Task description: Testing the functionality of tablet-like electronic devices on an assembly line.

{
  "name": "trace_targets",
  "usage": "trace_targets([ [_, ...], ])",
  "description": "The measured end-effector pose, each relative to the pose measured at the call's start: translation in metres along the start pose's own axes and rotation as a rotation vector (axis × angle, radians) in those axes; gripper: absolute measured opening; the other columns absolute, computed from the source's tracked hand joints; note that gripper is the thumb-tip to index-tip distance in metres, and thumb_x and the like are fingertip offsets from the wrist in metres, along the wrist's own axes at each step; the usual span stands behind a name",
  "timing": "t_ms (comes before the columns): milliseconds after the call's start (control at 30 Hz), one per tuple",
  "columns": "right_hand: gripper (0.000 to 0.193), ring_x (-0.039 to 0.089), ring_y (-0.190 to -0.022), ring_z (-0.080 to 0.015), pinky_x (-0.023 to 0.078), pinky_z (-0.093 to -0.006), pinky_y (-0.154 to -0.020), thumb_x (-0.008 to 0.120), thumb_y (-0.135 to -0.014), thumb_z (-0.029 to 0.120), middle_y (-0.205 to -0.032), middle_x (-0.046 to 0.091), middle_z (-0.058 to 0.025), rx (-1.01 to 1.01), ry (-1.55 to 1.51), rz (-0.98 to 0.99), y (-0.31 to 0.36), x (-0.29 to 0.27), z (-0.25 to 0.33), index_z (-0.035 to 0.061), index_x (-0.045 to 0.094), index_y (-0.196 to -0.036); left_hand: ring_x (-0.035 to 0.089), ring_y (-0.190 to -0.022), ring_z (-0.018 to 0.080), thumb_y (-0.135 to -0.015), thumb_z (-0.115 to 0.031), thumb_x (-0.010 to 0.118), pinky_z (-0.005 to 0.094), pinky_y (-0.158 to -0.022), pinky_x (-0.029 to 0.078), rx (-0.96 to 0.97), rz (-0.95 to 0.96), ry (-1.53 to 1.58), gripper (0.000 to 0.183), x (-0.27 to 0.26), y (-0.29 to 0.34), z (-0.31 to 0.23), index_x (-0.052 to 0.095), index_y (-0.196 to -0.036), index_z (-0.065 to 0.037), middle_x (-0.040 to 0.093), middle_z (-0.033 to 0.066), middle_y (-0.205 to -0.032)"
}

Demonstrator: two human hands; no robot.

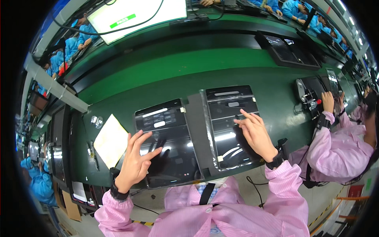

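Two flat black glass-fronted panels lie side by side on the green bench in front of me. Over the left panel [179,160] hovers my left hand [137,160], its fingers spread and nothing held; its fingertips are at the panel's left part, and I cannot tell if they touch. My right hand [256,133] is above the right panel [233,152], fingers stretched out and apart, no object visible in them. Clear film edges show around the right panel. Both panels carry small pale tabs, and a dark grey strip [195,118] lies between them.
A pale yellow sheet [110,142] lies left, beside a slim pen-like tool [94,156] and small clear round pieces [96,121]. A lit monitor [138,19] stands at the back. A black tray [288,51] holds panels. At right, a co-worker in pink [335,152] handles a fixture [310,93].
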State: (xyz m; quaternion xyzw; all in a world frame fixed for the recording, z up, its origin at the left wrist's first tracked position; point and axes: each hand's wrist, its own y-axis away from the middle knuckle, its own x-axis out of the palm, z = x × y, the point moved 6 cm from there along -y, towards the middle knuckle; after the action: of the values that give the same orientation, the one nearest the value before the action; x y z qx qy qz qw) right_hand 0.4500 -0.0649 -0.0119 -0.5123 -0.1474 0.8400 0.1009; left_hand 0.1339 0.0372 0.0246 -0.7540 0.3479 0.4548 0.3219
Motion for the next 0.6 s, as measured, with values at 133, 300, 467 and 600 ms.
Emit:
trace_targets([
  [133, 0.008, 0.045, -0.128, -0.0268, 0.033, -0.0427, -0.104, 0.049, -0.09, 0.002, -0.109, 0.067, -0.0066, 0.029, -0.04, -0.056, 0.004, -0.005, 0.0, 0.0002, 0.056, -0.094, 0.028, -0.133, 0.0403, -0.099, -0.046, 0.019, 0.0569, -0.112, 0.01, -0.027, -0.03, -0.003, 0.062, -0.002, -0.004, 0.017, 0.071, -0.109, -0.014, 0.041, 0.0183, -0.138],
  [300, 0.01, 0.044, -0.129, -0.0279, 0.032, -0.0442, -0.103, 0.046, -0.09, 0.0, -0.108, 0.067, -0.0073, 0.098, -0.038, -0.13, 0.015, -0.018, -0.005, 0.0009, 0.055, -0.093, 0.028, -0.132, 0.0396, -0.099, -0.048, 0.02, 0.0569, -0.112, 0.01, -0.014, -0.018, 0.005, 0.063, 0.006, -0.01, 0.026, 0.072, -0.107, -0.014, 0.041, 0.0172, -0.138],
  [467, 0.009, 0.044, -0.129, -0.0292, 0.032, -0.0456, -0.103, 0.045, -0.091, 0.0, -0.107, 0.067, -0.0072, 0.135, 0.007, -0.163, 0.023, -0.025, -0.017, 0.002, 0.054, -0.091, 0.028, -0.132, 0.0384, -0.099, -0.049, 0.02, 0.0565, -0.112, 0.011, 0.001, 0.032, 0.011, 0.063, 0.011, -0.017, 0.032, 0.073, -0.106, -0.015, 0.042, 0.0171, -0.137],
  [600, 0.008, 0.045, -0.128, -0.0286, 0.032, -0.0448, -0.103, 0.046, -0.09, 0.001, -0.105, 0.068, -0.0076, 0.134, 0.013, -0.159, 0.026, -0.023, -0.023, 0.0015, 0.054, -0.092, 0.03, -0.132, 0.0383, -0.098, -0.052, 0.021, 0.0572, -0.111, 0.013, -0.005, -0.034, 0.007, 0.064, 0.003, -0.021, 0.029, 0.073, -0.105, -0.016, 0.043, 0.0162, -0.137],
])
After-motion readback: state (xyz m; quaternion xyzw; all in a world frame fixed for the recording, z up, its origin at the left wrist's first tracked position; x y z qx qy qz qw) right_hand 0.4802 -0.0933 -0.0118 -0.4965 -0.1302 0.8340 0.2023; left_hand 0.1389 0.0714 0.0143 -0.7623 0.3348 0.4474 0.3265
